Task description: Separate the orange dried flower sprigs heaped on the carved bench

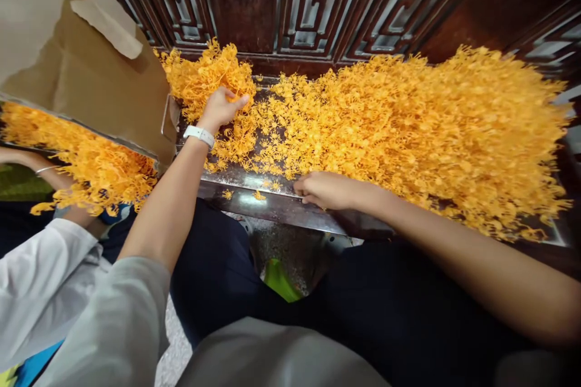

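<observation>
We set the left hand [221, 110] with fingers curled, clenched on a clump of orange pieces [385, 133] at 11 o'clock. The right hand [324, 189] lies released, palm down, at the heap's 6 o'clock edge on the bench [272, 205]. A shallow grip suits these spiky pieces, since it limits tangling. A cardboard flap [91, 54] stands at 10 o'clock; carved wooden panels [313, 6] rise at 12 o'clock.

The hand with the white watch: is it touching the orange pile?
Touching. The head view shows the left hand with its fingers sunk into the orange pile, and no gap shows between them.
</observation>
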The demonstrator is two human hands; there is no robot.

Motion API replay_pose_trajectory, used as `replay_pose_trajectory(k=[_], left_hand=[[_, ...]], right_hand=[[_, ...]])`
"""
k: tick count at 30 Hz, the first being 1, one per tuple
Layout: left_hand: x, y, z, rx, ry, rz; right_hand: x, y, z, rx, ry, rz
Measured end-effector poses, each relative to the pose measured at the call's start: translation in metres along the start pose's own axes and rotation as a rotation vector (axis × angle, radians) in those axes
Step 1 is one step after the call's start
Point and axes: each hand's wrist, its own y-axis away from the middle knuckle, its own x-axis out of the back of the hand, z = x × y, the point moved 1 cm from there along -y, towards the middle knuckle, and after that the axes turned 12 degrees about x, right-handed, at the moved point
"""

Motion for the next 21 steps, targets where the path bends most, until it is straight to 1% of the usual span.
replay_pose_trajectory(k=[2, 3, 5, 7, 11, 13, 14, 15, 17, 19, 20, 21], left_hand=[[-0.007, -0.002, 0.004, 0.107, 0.049, 0.084], [-0.01, -0.001, 0.007, 0.122, 0.046, 0.111], [-0.013, 0.001, 0.01, 0.119, 0.055, 0.161], [-0.008, 0.003, 0.011, 0.072, 0.104, 0.224], [0.01, 0.007, 0.016, -0.023, 0.245, 0.395], [0.016, 0.01, 0.023, -0.02, 0.362, 0.45], [0.018, 0.012, 0.027, -0.008, 0.434, 0.46], [0.018, 0.014, 0.032, 0.015, 0.508, 0.453], [0.018, 0.019, 0.042, 0.069, 0.652, 0.399], [0.016, 0.026, 0.052, 0.078, 0.755, 0.28], [0.015, 0.03, 0.056, 0.058, 0.779, 0.206], [0.014, 0.034, 0.06, 0.027, 0.788, 0.128]], right_hand=[[0.009, 0.003, -0.008, 0.049, -0.117, 0.046], [0.012, 0.005, -0.013, 0.071, -0.157, 0.088], [0.016, 0.009, -0.022, 0.101, -0.166, 0.174], [0.016, 0.012, -0.03, 0.112, -0.124, 0.202], [0.017, 0.015, -0.04, 0.125, -0.075, 0.185], [0.027, 0.01, -0.042, 0.137, -0.136, 0.235], [0.036, 0.005, -0.041, 0.142, -0.185, 0.284], [0.046, -0.002, -0.039, 0.142, -0.23, 0.354], [0.073, -0.026, -0.032, 0.118, -0.285, 0.557], [0.103, -0.059, -0.023, 0.063, -0.34, 0.8], [0.116, -0.077, -0.017, 0.024, -0.412, 0.916], [0.128, -0.095, -0.012, -0.006, -0.53, 0.997]])
